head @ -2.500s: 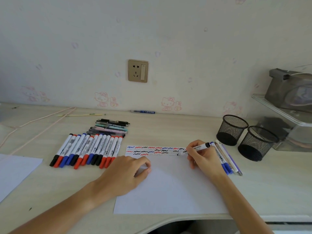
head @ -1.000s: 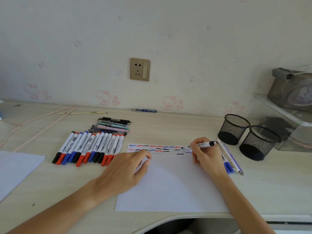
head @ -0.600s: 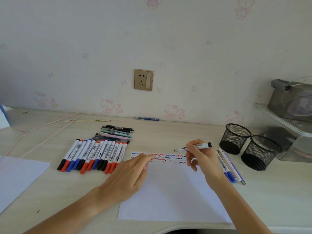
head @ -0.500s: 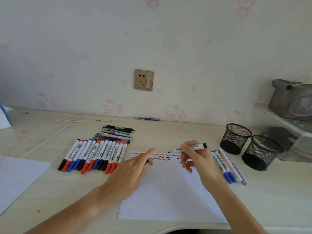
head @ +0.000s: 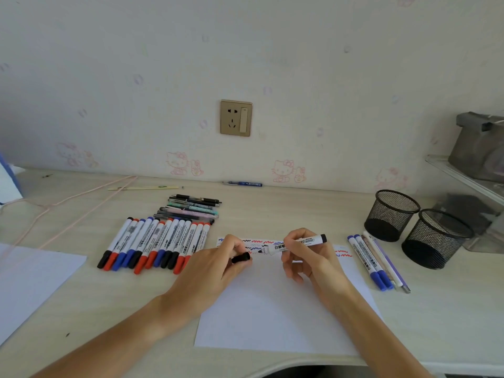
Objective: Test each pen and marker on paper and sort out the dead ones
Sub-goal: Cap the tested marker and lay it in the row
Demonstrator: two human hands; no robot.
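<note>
My right hand [head: 305,257] grips a white black-tipped whiteboard marker [head: 296,243], held level above the test paper [head: 272,309] with its tip pointing left. My left hand [head: 215,271] pinches the marker's black cap [head: 241,258] just left of that tip, a small gap between them. Red, blue and black squiggles [head: 261,244] run along the paper's far edge. A row of several capped markers [head: 155,245] lies to the left, with several slim pens [head: 191,208] behind it. A few markers and pens [head: 375,261] lie to the right of the paper.
Two black mesh pen cups [head: 391,214] [head: 433,238] stand at the right, beside a clear shelf unit [head: 474,181]. Another white sheet [head: 30,282] lies at the left. A blue pen [head: 242,183] and a pale stick [head: 144,188] lie by the wall. A pink cord [head: 81,203] crosses the far left.
My right hand lifted the marker off the paper and carried it left. My left hand left the paper and now pinches the black cap close to the marker's tip.
</note>
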